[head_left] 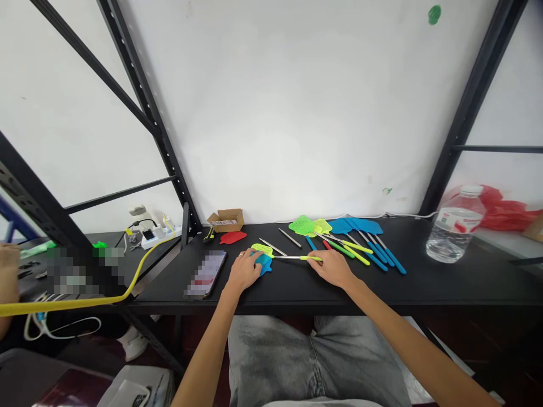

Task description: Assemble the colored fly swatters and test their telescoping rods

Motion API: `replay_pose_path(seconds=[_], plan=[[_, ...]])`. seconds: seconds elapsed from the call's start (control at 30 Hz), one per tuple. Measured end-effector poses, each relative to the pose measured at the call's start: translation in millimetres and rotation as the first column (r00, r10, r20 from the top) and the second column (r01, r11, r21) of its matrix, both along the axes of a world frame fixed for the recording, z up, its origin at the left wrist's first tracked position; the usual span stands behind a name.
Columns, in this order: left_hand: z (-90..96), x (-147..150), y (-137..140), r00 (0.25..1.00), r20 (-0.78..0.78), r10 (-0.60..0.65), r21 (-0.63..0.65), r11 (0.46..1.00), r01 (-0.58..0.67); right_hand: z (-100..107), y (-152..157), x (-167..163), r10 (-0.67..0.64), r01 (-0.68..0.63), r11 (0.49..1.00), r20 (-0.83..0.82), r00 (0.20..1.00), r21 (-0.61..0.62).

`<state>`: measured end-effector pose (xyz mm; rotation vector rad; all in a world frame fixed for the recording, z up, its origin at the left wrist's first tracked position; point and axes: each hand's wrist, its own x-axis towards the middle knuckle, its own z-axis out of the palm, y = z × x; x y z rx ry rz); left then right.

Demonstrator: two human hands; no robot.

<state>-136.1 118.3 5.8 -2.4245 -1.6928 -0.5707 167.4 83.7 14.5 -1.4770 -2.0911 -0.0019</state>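
A yellow fly swatter (pixel 288 258) with a thin metal shaft lies sideways between my two hands. My left hand (pixel 245 272) is closed at its mesh head, fingers partly covering it. Under the same fingers shows a blue fly swatter head (pixel 265 264); how the two heads touch is hidden. My right hand (pixel 334 268) grips the swatter's yellow handle. Just behind that hand, a red handle end (pixel 326 245) and a blue handle end (pixel 311 243) stick out. Two loose metal rods (pixel 290 238) (pixel 272 246) lie behind the swatter, and a red swatter head (pixel 233 237) lies further left.
Green, yellow and blue fly swatters (pixel 356 226) lie fanned out at the back right. A water bottle (pixel 456 226) stands at the right. To the left are a phone (pixel 206 274), a small cardboard box (pixel 226 219) and a yellow cable (pixel 139 271). Another person's arm (pixel 7 277) shows far left.
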Motion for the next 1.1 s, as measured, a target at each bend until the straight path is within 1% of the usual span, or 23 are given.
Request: replay_pose_path(seconds=[0.23, 0.43, 0.8, 0.97, 1.1], plan=[[1.5, 0.9, -2.4, 1.0, 0.013, -0.002, 0.007, 1.0, 0.002, 0.4, -0.4, 0.2, 0.017, -0.017, 1.0, -0.01, 1.0, 0.007], [5.6, 1.6, -6.4, 0.999, 0.046, -0.018, -0.02, 1.0, 0.019, -2.0, 1.4, 1.2, 0.026, -0.026, 1.0, -0.013, 1.0, 0.012], [14.0, -1.0, -12.0, 0.98, 0.153, -0.127, -0.058, 0.989, 0.137, -0.8, 1.8, 4.1, 0.031, -0.031, 0.999, -0.002, 1.0, -0.01], [14.9, -2.9, -12.1, 0.974, 0.18, -0.134, -0.073, 0.986, 0.15, -0.6, 3.0, 3.6, 0.034, -0.032, 0.998, 0.037, 0.999, -0.049], [13.4, -3.9, -10.2, 0.971, 0.187, -0.15, -0.061, 0.985, 0.163, -0.8, 3.4, 2.9, 0.033, -0.029, 0.998, 0.07, 0.997, -0.053]])
